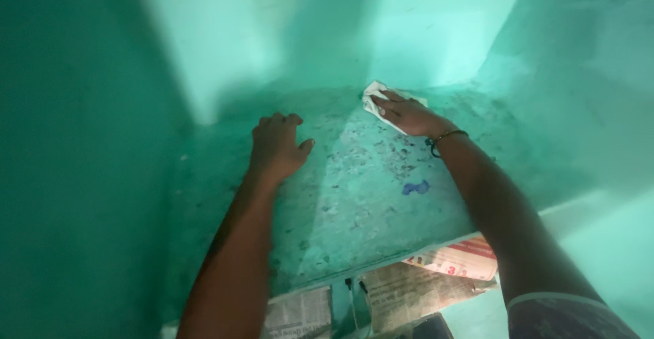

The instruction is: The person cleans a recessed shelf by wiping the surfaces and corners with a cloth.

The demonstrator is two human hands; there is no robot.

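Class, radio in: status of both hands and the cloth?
Right hand pressing white cloth on green shelf. Left hand flat, empty. Blue scrap nearby.

1 head camera looks down, close, into a green shelf point(354, 196) recess.

Left hand point(276, 147): showing bare, wearing no ring, band or glove that can be made out.
Left forearm: showing bare along its whole visible length, with no sleeve reaching it.
Right hand point(407, 114): showing bare as well.
Right wrist: wearing a thin dark bangle point(446, 138) sitting loosely around it.
Right upper arm: wearing a short sleeve point(569, 317) in dark patterned cloth, ending in a pale hem.
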